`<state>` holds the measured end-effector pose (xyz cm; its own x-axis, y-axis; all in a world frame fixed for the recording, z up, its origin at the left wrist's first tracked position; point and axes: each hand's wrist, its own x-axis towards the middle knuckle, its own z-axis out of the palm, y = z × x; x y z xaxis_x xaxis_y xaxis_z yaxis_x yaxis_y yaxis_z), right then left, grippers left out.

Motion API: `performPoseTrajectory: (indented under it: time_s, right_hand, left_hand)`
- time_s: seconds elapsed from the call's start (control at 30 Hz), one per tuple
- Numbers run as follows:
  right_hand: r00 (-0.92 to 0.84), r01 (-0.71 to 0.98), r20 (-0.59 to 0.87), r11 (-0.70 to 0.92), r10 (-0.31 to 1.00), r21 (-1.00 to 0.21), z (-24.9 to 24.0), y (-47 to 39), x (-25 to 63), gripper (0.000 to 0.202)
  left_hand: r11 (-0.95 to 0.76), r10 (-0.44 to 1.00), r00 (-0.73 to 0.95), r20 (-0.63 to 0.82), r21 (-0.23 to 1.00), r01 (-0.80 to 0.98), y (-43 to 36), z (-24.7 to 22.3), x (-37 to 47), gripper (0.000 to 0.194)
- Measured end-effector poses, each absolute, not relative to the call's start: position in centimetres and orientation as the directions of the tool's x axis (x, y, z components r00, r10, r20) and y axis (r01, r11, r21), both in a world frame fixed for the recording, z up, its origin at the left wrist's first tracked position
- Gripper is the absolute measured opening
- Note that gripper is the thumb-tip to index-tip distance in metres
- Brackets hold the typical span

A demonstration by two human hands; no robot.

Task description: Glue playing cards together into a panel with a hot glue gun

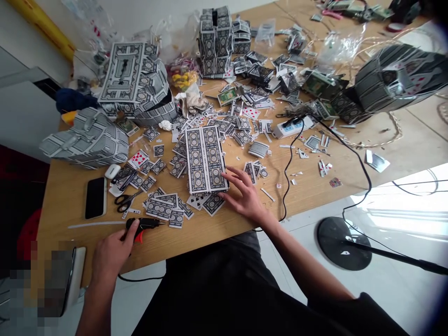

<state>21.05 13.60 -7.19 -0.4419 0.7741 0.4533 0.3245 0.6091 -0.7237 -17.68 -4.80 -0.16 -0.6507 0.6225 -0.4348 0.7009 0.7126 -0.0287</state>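
My left hand (pixel 114 249) is closed on a black hot glue gun (pixel 145 225) with an orange trigger, low over the table's front edge, its nozzle pointing right. My right hand (pixel 245 196) has its fingers apart, the fingertips at the lower right edge of a box (pixel 206 161) covered in patterned playing cards. Whether they press on it or only rest there I cannot tell. Loose playing cards (pixel 161 207) lie between the glue gun and the box. Black scissors (pixel 126 199) are just beyond the glue gun.
Left of the scissors lies a phone (pixel 95 198). Card-covered models (pixel 122 79) stand at the back left, and another (pixel 388 84) at the right. A power strip (pixel 294 126) with black cables sits right of the box. Card scraps (pixel 259 149) are strewn widely.
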Motion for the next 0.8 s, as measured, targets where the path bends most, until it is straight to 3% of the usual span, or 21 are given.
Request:
performPoseTrajectory:
  time_s: [0.17,0.23,0.3,0.4,0.5,0.63,0.8]
  right_hand:
    - [-0.482,0.324,0.467,0.646,0.741,-0.691,-6.9,14.1,21.1,0.057]
    - [-0.482,0.314,0.470,0.646,0.740,-0.695,-6.8,14.2,21.2,0.054]
    - [-0.483,0.307,0.474,0.650,0.736,-0.695,-6.8,14.2,21.3,0.052]
    - [-0.492,0.289,0.485,0.661,0.723,-0.693,-6.7,14.3,21.4,0.053]
    - [-0.493,0.274,0.495,0.668,0.716,-0.692,-6.7,14.4,21.5,0.053]
    - [-0.494,0.256,0.507,0.676,0.706,-0.691,-6.5,14.5,21.5,0.046]
    - [-0.499,0.237,0.476,0.642,0.724,-0.729,-6.4,14.2,21.6,0.040]
  left_hand:
    - [0.738,0.627,-0.721,-0.295,-0.073,0.671,-5.6,0.9,-17.2,0.064]
    - [0.753,0.647,-0.746,-0.156,-0.016,0.657,-5.6,1.3,-16.4,0.054]
    - [0.685,0.717,-0.694,0.063,0.116,0.719,-4.9,1.9,-14.6,0.044]
    - [0.346,0.835,-0.450,0.315,0.335,0.876,-2.1,2.5,-10.2,0.033]
    - [-0.029,0.911,-0.160,0.380,0.446,0.895,1.9,1.9,-5.3,0.018]
    - [-0.364,0.880,0.170,0.445,0.399,0.842,6.3,-0.7,-1.6,0.028]
    - [-0.487,0.829,0.291,0.478,0.359,0.796,8.3,-3.3,-1.6,0.027]
